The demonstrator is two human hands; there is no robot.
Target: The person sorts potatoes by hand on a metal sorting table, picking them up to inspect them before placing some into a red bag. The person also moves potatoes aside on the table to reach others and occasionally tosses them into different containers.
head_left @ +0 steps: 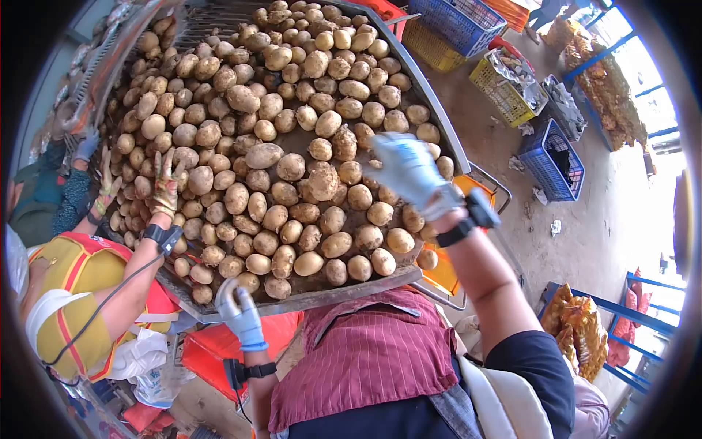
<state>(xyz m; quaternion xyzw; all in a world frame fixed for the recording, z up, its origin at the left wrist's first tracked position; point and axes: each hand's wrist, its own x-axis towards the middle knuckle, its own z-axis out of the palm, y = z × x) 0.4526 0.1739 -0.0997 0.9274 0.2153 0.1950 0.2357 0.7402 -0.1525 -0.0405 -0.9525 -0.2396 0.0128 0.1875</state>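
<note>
Many potatoes cover a metal-edged sorting table. My right hand, in a pale blue glove, is over the table's right side, among the potatoes there; it is blurred by motion and what its fingers do cannot be made out. At the near edge of the table, on the left, is my left hand, also in a blue glove. Its fingers are bent near the potatoes at the rim, with no potato seen in them. Both of my wrists wear black straps with small devices.
A co-worker in a yellow and red vest reaches over the table's left side; another person's sleeve is beyond. An orange crate stands at the right edge. Yellow and blue crates and potato sacks lie further right.
</note>
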